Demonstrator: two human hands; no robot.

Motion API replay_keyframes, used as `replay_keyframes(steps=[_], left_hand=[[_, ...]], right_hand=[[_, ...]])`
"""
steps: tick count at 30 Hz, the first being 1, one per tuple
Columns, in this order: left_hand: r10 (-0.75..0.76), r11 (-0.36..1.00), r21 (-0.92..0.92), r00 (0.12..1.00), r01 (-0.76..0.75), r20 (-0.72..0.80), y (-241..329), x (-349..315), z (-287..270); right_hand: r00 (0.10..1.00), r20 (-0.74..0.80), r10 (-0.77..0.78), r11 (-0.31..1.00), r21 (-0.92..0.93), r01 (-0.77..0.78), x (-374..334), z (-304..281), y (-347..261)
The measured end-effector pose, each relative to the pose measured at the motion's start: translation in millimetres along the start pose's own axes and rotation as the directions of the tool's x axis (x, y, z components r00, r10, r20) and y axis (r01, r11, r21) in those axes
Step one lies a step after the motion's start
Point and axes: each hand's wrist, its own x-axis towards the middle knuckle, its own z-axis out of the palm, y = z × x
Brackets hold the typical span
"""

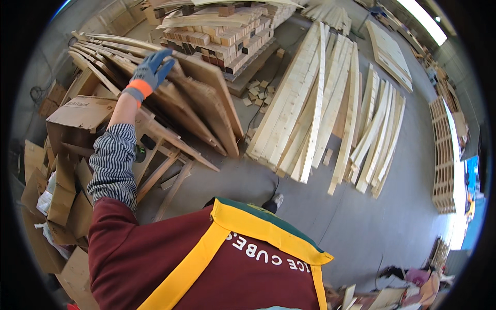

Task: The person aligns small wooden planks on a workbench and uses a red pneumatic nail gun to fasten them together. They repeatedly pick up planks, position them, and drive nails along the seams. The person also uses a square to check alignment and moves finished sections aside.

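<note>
My left hand (150, 75), in a grey-blue glove with an orange cuff, reaches out at the upper left. Its fingers are stretched and apart, over the upper edges of a row of leaning wooden panels (206, 98). Whether the fingertips touch the nearest panel, I cannot tell. Thin curved wooden strips (95, 59) lie along the tops of the panels, to the left of the hand. A black-and-white striped sleeve cover (113, 160) is on my left forearm. My right hand is outside the picture.
Stacked wood blocks (227, 39) stand beyond the panels, with small offcuts (258, 93) on the floor nearby. Long pale planks (305, 103) lie to the right. Cardboard boxes (64, 181) crowd the left, beside a wooden frame (165, 150). A slatted wooden pallet (442, 155) stands far right.
</note>
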Motion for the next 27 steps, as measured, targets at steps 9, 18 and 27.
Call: replay_keyframes(steps=[9, 18, 27], left_hand=[[-0.075, 0.993, 0.104, 0.986, 0.06, 0.152, 24.7, -2.7, -4.6], [-0.04, 0.996, 0.088, 0.993, 0.03, 0.111, 55.1, 2.7, -25.7], [-0.089, 0.995, 0.059, 0.988, 0.082, 0.123, 50.5, 8.3, -23.6]], right_hand=[[0.914, 0.154, -0.375, 0.926, 0.09, 0.365, 244.8, -130.6, -121.0], [0.696, 0.371, -0.615, 0.786, 0.217, 0.579, 339.9, -182.8, -277.9], [0.709, 0.237, -0.664, 0.628, 0.692, 0.357, 446.6, -241.8, -308.5]])
